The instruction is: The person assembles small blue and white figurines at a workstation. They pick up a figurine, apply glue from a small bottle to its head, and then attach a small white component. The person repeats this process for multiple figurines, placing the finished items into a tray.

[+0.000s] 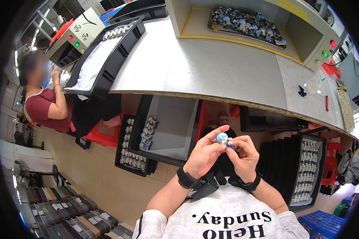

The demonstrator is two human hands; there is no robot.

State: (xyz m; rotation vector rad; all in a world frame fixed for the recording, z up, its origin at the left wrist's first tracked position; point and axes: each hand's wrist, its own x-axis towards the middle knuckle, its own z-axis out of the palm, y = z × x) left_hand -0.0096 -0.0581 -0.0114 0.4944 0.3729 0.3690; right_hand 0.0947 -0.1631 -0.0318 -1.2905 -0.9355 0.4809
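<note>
Between my two hands, above my lap and short of the bench edge, is a small figurine [222, 138] with a light blue head and a darker blue body. My left hand [205, 153] pinches it at the head side, its index finger stretched out above. With thumb and fingertips my right hand [244, 155] grips the body side, and these fingers hide part of it. Left of my hands, a black tray [169, 127] lined with white sheet holds several similar blue figurines [148, 133] in a row along its left side.
A grey bench [227, 71] spans the front. On it stand an open-fronted machine [243, 30] with a tray of figurines [247, 24] inside, and a lined black tray [107, 59]. Stacked trays [307, 167] are at my right. A co-worker [48, 99] sits at the left.
</note>
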